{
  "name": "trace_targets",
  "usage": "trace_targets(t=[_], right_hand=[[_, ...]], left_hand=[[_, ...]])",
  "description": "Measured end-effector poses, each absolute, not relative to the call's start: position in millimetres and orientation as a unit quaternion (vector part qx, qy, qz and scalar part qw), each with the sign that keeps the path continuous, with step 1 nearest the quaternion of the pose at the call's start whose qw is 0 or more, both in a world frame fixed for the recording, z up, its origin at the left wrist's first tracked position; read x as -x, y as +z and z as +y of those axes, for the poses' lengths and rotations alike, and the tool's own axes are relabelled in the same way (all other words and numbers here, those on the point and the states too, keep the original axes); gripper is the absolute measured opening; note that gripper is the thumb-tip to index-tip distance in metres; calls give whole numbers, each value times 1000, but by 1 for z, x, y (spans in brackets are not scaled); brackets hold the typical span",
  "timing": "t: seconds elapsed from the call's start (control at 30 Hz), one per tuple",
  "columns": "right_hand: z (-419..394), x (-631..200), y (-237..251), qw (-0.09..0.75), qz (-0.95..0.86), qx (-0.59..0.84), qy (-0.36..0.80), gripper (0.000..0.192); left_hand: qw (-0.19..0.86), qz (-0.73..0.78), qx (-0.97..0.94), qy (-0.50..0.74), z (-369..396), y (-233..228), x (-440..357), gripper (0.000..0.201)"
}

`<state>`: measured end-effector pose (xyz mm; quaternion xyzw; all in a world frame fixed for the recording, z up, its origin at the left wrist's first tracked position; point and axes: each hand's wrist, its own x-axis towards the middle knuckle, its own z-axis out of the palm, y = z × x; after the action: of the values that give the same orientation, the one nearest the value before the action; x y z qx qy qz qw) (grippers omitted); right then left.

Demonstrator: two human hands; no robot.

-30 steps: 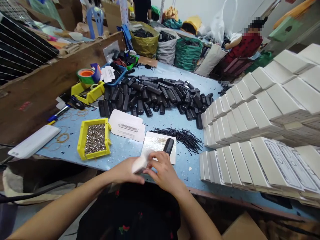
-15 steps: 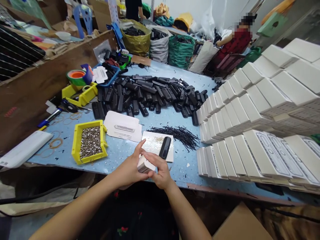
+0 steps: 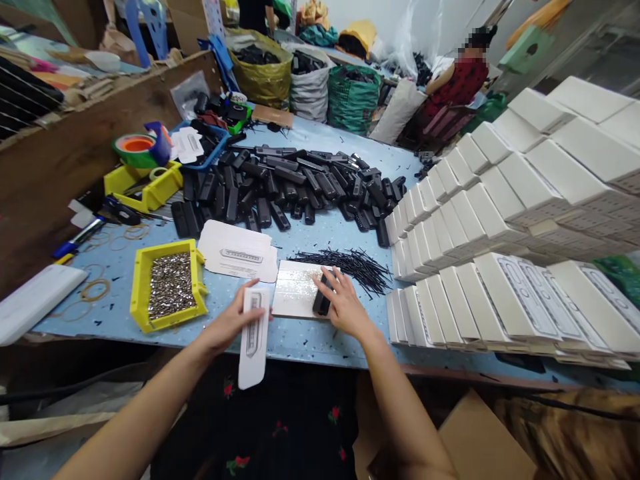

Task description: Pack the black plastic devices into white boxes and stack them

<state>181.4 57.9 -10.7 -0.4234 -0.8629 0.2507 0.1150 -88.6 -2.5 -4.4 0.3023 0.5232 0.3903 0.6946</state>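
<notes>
At the near edge of the worktop point(image 3: 310, 341), my left hand point(image 3: 234, 325) has a white printed carton point(image 3: 255, 343) pinched, thumb across its face, the lower end poking out past that edge. Over to my right hand point(image 3: 347, 307): fingers spread across a black plastic casing point(image 3: 322, 300), which lies by the near right corner of a glossy white pad point(image 3: 295, 287). Whether those fingers grip it or merely rest there, I can't tell!

Now, the hazards. Loosen that thumb and the carton could drop straight off the near edge. A hasty sideways sweep on the right could skid the casing off the pad's corner, or scatter the thin black strips point(image 3: 357, 267) heaped just past the pad's far right corner. White boxes point(image 3: 460, 303) stand stacked along the worktop's right side, and an arm swung wide could bring down the front row. Off to the left, the yellow bin point(image 3: 141, 290) sits close to the near edge, full of small metal parts point(image 3: 171, 280); one knock from my left hand might tip it and spill them.
</notes>
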Motion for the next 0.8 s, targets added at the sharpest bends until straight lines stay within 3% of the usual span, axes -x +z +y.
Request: trace_targets(t=[0.07, 0.13, 0.2, 0.3, 0.4, 0.47, 0.53, 0.6, 0.7, 0.8], right_hand=[[72, -202, -13, 54, -870, 417, 257, 48], [71, -206, -12, 98, -845, 423, 312, 35], [59, -192, -8, 262, -755, 461, 387, 35], [33, -151, -1, 520, -565, 461, 445, 51], [14, -114, 1, 604, -522, 434, 417, 60], [11, -103, 0, 600, -544, 424, 405, 63], [16, -100, -3, 567, -583, 403, 420, 64], [35, -98, -6, 468, -667, 364, 452, 62], [93, -79, -13, 271, -757, 414, 426, 47], [161, -51, -23, 204, -745, 532, 348, 35]], left_hand=[[717, 490, -181, 463, 4, -10, 103, 84], [691, 478, -86, 536, 10, -12, 107, 61], [642, 489, -13, 590, 13, -11, 99, 39], [628, 504, 45, 591, 8, -6, 69, 31], [688, 491, -15, 534, -7, -6, 46, 39], [665, 530, -148, 504, -17, -11, 47, 52], [530, 612, -329, 486, -25, -18, 60, 72], [379, 655, -483, 442, -29, -26, 75, 83], [346, 660, -566, 353, -28, -33, 85, 71], [361, 666, -561, 335, -19, -36, 82, 66]])
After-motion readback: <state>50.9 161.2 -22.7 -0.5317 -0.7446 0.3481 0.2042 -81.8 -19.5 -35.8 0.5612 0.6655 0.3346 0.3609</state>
